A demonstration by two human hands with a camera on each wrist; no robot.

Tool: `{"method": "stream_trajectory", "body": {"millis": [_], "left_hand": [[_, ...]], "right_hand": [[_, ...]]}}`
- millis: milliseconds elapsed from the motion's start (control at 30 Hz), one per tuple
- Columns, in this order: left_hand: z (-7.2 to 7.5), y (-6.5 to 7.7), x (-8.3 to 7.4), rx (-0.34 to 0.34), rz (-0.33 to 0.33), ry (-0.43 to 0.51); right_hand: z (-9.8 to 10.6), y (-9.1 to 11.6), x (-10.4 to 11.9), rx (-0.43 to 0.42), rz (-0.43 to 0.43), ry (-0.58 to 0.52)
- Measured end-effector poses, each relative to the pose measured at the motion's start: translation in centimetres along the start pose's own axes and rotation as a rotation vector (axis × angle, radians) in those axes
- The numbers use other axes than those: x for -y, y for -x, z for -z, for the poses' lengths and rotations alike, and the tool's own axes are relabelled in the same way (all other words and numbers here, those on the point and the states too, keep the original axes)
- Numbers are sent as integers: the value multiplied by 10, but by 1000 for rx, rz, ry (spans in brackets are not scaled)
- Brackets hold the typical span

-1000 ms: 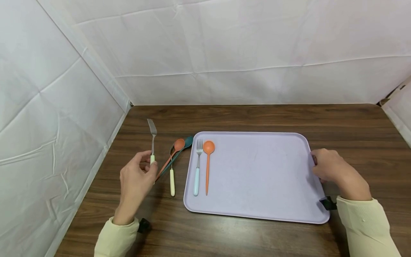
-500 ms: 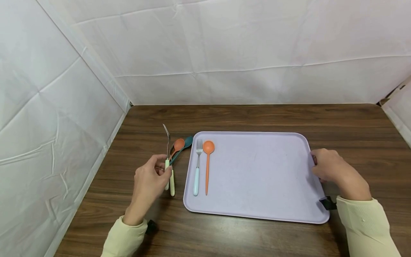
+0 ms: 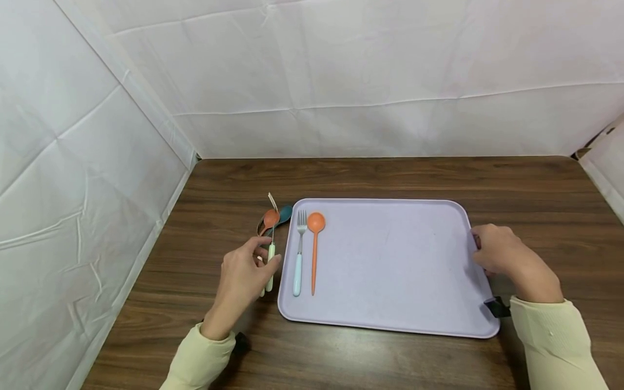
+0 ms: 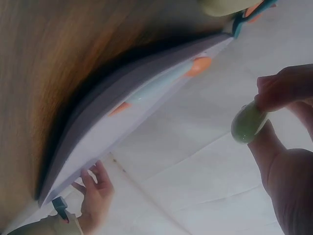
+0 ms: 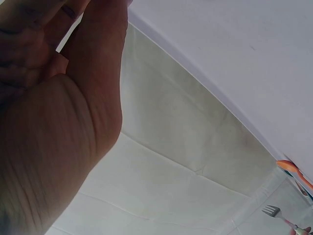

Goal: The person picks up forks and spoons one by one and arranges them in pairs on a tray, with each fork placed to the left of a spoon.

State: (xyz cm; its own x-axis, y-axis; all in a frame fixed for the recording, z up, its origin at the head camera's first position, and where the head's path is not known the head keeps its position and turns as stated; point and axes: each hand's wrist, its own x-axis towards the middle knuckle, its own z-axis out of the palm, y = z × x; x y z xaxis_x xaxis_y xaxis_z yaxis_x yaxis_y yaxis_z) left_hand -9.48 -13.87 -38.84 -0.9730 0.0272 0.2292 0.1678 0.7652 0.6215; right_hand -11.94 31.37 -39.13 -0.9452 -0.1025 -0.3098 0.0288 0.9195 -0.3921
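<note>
My left hand [image 3: 246, 276] pinches a metal fork by its pale green handle [image 3: 270, 273], raised over loose cutlery just left of the lilac tray [image 3: 390, 271]. In the left wrist view the handle's rounded end [image 4: 247, 125] shows between thumb and finger. My right hand [image 3: 499, 252] grips the tray's right rim. Lying side by side at the tray's left are a light-blue-handled fork [image 3: 298, 265] and an orange spoon [image 3: 316, 222]. Beneath my left hand, a reddish-orange spoon [image 3: 271, 218], a teal spoon [image 3: 286, 214] and a pale-handled utensil are partly hidden.
The dark wooden table [image 3: 390, 179] runs behind and in front of the tray. White sheet walls [image 3: 341, 70] stand at the back and along both sides. A small black device [image 3: 497, 307] sits at my right wrist, near the tray's corner.
My left hand has carried the fork rightward, from left of the loose cutlery to above it, close to the tray's left rim. My right hand stays on the tray.
</note>
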Motion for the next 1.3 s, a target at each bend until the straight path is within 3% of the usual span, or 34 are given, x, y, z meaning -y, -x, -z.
{"method": "stream_trajectory", "body": {"millis": [533, 900, 1300], "left_hand": [[-12, 0, -16, 51, -9, 22], [-19, 1, -22, 34, -93, 13], [-25, 0, -32, 76, -99, 2]], "right_hand": [[1, -1, 1, 12, -8, 4], [1, -1, 1, 5, -1, 6], [0, -1, 0, -4, 7, 9]]}}
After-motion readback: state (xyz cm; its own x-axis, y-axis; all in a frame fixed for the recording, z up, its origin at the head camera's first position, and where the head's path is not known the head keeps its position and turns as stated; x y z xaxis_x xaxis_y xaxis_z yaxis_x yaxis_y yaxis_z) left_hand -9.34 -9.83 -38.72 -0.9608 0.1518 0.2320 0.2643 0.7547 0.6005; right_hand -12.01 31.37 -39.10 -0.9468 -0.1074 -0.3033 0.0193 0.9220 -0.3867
